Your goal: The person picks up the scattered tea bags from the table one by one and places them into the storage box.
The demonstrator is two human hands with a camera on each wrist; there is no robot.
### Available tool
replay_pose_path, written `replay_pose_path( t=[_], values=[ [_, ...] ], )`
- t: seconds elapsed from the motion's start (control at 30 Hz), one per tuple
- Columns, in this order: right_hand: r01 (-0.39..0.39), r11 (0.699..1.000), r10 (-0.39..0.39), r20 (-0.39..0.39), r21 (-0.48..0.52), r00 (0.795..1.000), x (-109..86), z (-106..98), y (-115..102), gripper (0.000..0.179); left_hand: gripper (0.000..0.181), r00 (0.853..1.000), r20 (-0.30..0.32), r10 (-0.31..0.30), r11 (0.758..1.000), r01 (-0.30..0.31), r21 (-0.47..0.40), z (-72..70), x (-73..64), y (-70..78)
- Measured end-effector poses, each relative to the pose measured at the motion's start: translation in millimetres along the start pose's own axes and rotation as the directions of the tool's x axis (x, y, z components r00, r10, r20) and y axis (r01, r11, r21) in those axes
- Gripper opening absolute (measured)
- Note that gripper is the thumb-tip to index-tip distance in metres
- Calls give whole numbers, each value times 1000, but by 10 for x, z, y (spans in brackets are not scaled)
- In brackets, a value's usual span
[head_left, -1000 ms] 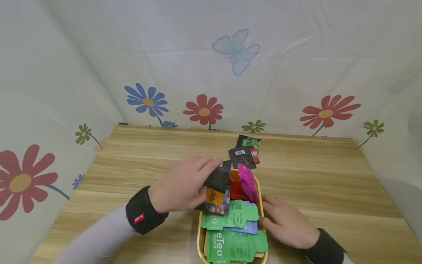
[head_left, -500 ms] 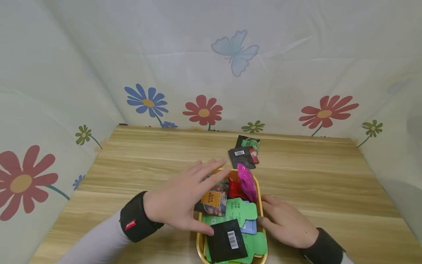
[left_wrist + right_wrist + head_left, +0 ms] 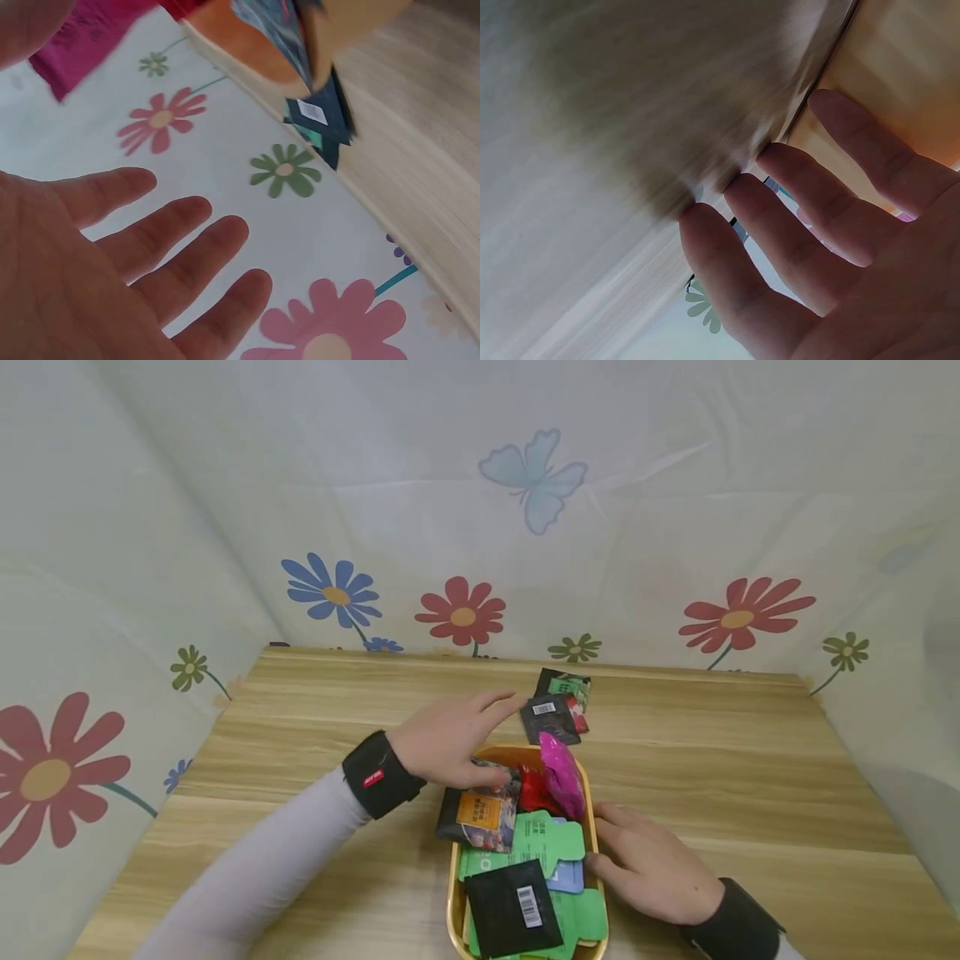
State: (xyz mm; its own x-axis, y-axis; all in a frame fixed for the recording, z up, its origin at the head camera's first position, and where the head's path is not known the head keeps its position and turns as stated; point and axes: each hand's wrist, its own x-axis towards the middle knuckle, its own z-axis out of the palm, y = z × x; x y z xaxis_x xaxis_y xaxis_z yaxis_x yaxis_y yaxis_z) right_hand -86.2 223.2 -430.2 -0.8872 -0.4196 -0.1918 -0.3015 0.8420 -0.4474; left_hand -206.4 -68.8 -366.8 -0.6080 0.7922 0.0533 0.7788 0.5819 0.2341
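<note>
With fingers spread and nothing held, my left hand (image 3: 453, 739) hovers over the far left corner of a yellow basket (image 3: 453, 902). Its fingertips point toward a black sachet with a barcode label (image 3: 551, 720) on the table. In the left wrist view that hand (image 3: 150, 255) is bare. My right hand (image 3: 652, 864) rests on the table, its fingertips against the basket's right side; the right wrist view shows its loosely bent fingers beside the basket wall (image 3: 907, 67). Inside the basket, a black sachet (image 3: 502, 910) lies on green flattened cartons (image 3: 562, 843). A patterned sachet with an orange label (image 3: 483, 814) overhangs the left rim.
The basket also holds a magenta packet (image 3: 562, 777), a red packet (image 3: 534, 792) and a blue card (image 3: 567, 877). A green and black sachet (image 3: 573, 683) lies behind the barcoded one on the wooden table (image 3: 712, 752). A flower-printed curtain (image 3: 615, 543) stands around the table.
My left hand has let go of a black sachet, which now lies on the green cartons at the basket's near end. The hand has moved away toward the sachets behind. My right hand stays put.
</note>
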Motion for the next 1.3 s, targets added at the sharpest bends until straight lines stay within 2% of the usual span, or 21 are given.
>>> replay_pose_path(
  t=[0.27,0.37,0.5,0.63,0.73,0.9,1.0,1.3],
  values=[
    [23,1000,-23,-20,-5,1000,-4,10,34,54,94,987,144,-68,997,63,40,130,635,-247],
    [22,1000,-22,-22,-12,1000,-3,13,37,54,93,982,170,-85,995,75,62,259,806,-369],
    [19,1000,-19,-16,-14,1000,-3,15,28,55,92,981,177,-75,994,60,89,458,968,-522],
    [11,1000,-11,-12,-14,1000,-6,19,20,57,91,985,172,-35,997,22,77,625,1066,-618],
    [4,1000,-4,-16,-14,1000,-10,21,19,56,92,983,184,2,997,-15,69,718,1115,-638],
    [4,1000,-4,-19,-15,1000,-7,14,17,57,93,969,238,60,994,-81,77,807,1156,-657],
    [6,1000,-6,-19,-15,1000,-7,12,19,57,95,963,262,66,992,-92,90,847,1162,-663],
    [2,1000,-2,-26,-17,1000,-9,15,22,56,83,982,173,80,992,-95,80,909,1170,-682]
  ],
)
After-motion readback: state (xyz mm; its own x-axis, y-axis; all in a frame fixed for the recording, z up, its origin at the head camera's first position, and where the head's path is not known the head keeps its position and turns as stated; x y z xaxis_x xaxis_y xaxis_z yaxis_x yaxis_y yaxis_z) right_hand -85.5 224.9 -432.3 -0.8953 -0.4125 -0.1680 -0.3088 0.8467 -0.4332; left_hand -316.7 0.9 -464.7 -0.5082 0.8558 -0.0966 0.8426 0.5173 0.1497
